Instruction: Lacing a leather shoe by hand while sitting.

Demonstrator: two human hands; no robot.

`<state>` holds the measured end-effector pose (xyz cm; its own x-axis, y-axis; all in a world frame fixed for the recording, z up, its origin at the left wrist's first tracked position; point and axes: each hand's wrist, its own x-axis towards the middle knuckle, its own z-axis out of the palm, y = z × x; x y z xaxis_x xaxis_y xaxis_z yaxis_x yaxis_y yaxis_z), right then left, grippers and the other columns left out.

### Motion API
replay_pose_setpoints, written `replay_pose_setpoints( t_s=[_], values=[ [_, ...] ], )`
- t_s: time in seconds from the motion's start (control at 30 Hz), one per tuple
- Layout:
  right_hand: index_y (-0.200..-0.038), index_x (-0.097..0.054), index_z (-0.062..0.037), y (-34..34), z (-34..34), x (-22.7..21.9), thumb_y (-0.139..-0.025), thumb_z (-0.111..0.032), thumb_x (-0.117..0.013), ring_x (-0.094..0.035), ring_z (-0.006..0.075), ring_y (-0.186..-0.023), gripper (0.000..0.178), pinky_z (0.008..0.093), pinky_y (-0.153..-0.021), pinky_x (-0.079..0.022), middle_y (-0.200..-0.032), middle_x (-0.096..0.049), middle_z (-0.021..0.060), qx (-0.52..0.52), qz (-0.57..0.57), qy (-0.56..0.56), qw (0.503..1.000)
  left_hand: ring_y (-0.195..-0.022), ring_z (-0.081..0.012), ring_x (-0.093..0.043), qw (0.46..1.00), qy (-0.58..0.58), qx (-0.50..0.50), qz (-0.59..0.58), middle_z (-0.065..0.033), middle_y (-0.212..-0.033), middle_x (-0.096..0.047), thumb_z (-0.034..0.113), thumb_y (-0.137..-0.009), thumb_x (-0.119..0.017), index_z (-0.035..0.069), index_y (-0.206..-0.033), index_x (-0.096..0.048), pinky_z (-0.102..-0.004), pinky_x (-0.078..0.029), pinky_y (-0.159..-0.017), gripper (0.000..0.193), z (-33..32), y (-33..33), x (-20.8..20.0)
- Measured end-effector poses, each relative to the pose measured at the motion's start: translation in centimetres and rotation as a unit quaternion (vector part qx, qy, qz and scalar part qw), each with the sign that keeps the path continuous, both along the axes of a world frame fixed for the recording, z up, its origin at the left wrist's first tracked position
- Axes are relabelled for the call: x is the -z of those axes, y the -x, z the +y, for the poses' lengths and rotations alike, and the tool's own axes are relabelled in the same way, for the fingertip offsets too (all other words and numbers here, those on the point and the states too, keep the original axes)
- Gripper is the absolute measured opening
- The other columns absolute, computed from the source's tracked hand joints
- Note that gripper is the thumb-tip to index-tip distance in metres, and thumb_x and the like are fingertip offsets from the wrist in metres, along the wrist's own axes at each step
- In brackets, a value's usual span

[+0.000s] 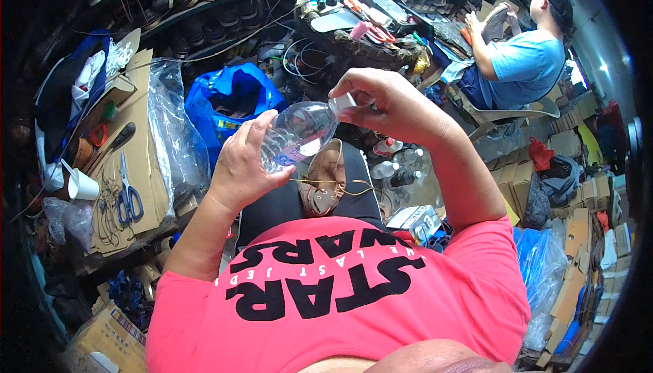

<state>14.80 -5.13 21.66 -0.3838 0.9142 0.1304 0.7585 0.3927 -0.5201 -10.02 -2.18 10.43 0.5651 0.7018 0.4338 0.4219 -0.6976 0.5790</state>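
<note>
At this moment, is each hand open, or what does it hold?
Left hand: closed around a clear plastic bottle.
Right hand: closed on the white cap at the bottle's mouth.

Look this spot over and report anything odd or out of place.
The yellow thread at the brown shoe trails loosely past both its sides, so it looks untidy and might snag. The clear bottle is held tilted near the shoe, but no spill is visible.
</note>
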Motion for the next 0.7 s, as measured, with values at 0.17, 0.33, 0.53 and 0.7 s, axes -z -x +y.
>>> replay_pose_setpoints(
  t_s=[0.17, 0.33, 0.53, 0.7],
  values=[
    [-0.090, -0.063, -0.0063, -1.1, 0.5, 1.0, -0.075, -0.006, -0.071, -0.059, 0.0187, -0.091, 0.017, 0.0303, -0.077, -0.048, -0.097, -0.060, 0.0062, -0.102, 0.028, -0.094, 0.990, -0.102, -0.0293, -0.058, 0.998, 0.062, 0.014, -0.023, -0.0162, -0.114, -0.055, 0.016, -0.054, -0.084, 0.006, -0.131, -0.040, -0.0368, -0.047, -0.090, 0.090, 0.1, -0.4, 0.3],
    [-0.094, -0.066, -0.0079, -1.0, 0.2, 1.7, -0.076, -0.001, -0.069, -0.059, 0.0196, -0.095, 0.020, 0.0311, -0.083, -0.047, -0.099, -0.061, 0.0052, -0.062, 0.105, -0.082, 0.989, -0.102, -0.0296, -0.058, 0.995, 0.096, 0.004, -0.020, -0.0165, -0.114, -0.055, 0.017, -0.054, -0.084, 0.006, -0.131, -0.040, -0.0366, -0.047, -0.090, 0.089, 0.1, -1.1, 0.2],
    [-0.102, -0.064, -0.0033, -0.1, -0.2, 4.5, -0.085, 0.000, -0.060, -0.058, 0.0106, -0.091, 0.017, 0.0240, -0.081, -0.045, -0.095, -0.064, 0.0035, 0.066, 0.332, 0.002, 0.941, -0.101, -0.0306, -0.059, 1.000, 0.021, -0.003, 0.013, -0.0169, -0.114, -0.055, 0.017, -0.056, -0.083, 0.006, -0.130, -0.041, -0.0378, -0.048, -0.088, 0.086, 0.5, -2.2, 0.4],
    [-0.105, -0.061, -0.0011, 1.2, 0.3, 5.6, -0.090, -0.002, -0.055, -0.058, 0.0096, -0.088, 0.016, 0.0233, -0.081, -0.045, -0.096, -0.063, 0.0043, 0.110, 0.597, -0.076, 0.791, -0.101, -0.0308, -0.058, 0.998, 0.070, -0.002, -0.008, -0.0171, -0.113, -0.055, 0.018, -0.057, -0.082, 0.006, -0.130, -0.041, -0.0381, -0.048, -0.088, 0.085, 0.4, -3.7, 0.7]
  ],
)
